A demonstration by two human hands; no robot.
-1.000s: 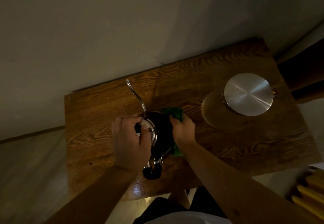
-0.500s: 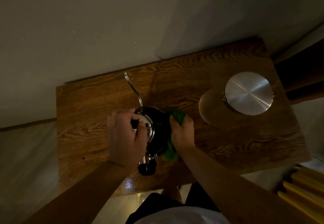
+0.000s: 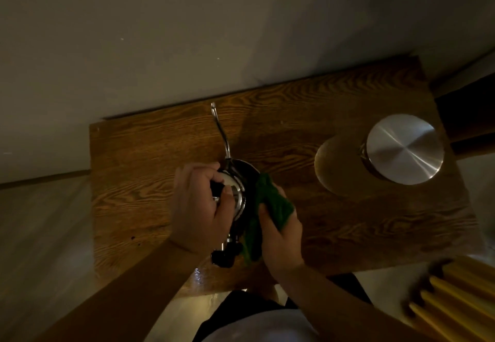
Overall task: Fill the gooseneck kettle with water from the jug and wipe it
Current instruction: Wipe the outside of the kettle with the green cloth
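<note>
A dark gooseneck kettle (image 3: 247, 174) stands near the middle of the wooden table (image 3: 150, 175), its thin steel spout (image 3: 221, 130) pointing away from me and its black handle (image 3: 225, 257) toward me. My left hand (image 3: 198, 207) is closed over the kettle's shiny lid and knob. My right hand (image 3: 278, 237) grips a green cloth (image 3: 270, 205) and presses it against the kettle's right side. At the table's right end stands the jug (image 3: 403, 148), seen from above with a round steel lid.
A pale wall runs behind the table. Yellow slats (image 3: 455, 296) lie at the lower right, off the table's near corner. A wet patch (image 3: 197, 272) glints at the table's front edge. The floor shows on the left.
My right hand has slid the green cloth toward me along the kettle's right side, with more cloth showing above the fingers. My left hand stays on the lid. The camera has shifted.
</note>
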